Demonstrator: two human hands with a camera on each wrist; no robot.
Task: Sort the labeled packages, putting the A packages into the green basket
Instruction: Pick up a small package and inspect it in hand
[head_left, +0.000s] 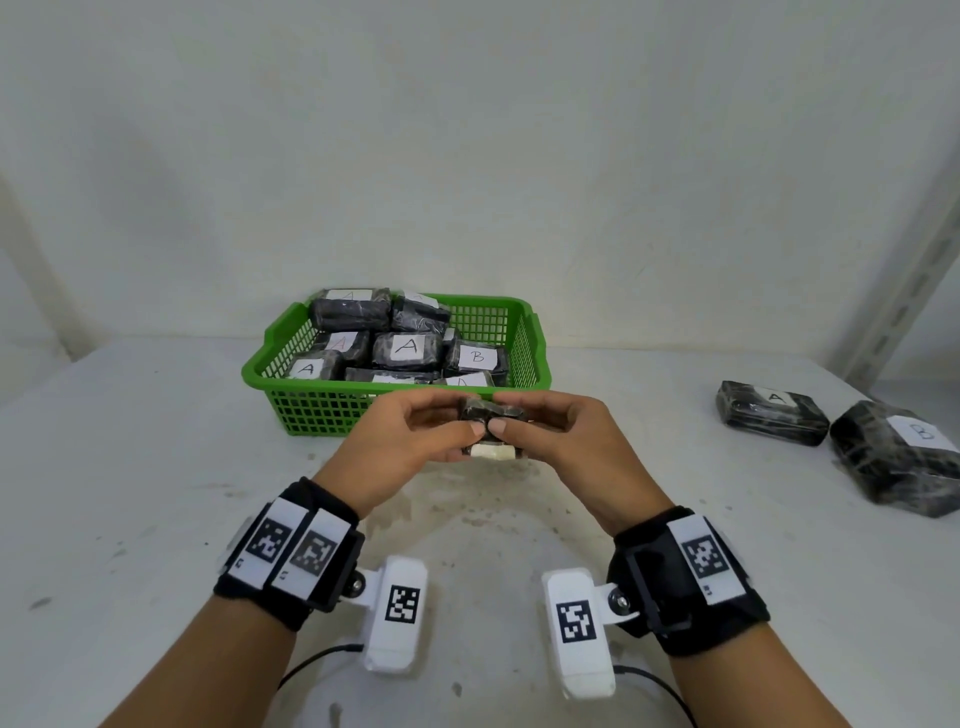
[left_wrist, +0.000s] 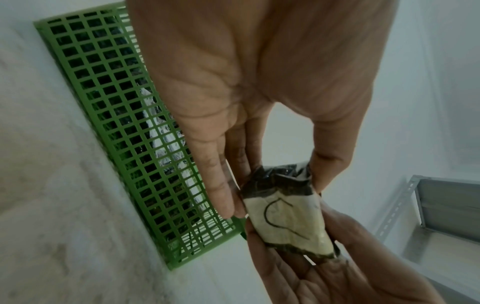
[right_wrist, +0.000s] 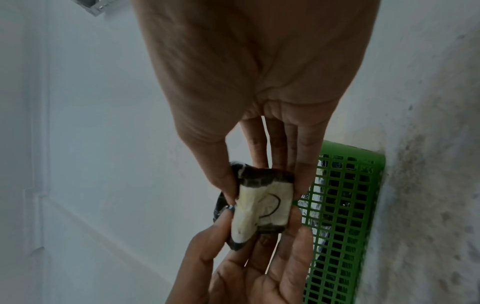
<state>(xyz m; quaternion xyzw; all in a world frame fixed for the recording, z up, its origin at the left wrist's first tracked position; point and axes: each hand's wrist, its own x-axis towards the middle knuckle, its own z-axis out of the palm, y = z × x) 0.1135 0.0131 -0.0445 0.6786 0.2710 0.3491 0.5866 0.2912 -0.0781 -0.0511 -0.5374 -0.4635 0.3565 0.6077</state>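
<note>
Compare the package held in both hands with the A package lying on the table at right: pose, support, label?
The held package is off the table, pinched between the left hand and right hand; the A package on the table lies flat, untouched. The held one's label faces down toward the wrists, letter unclear; the table one's A faces up. The held one looks crumpled; the other keeps a brick shape. Both are dark wrapped packages with white paper labels.

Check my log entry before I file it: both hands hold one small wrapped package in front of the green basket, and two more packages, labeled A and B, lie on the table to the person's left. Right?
Not quite. The A package and B package lie to the person's right, as the head view shows. The rest holds: the left hand and right hand hold the small package before the green basket.
</note>
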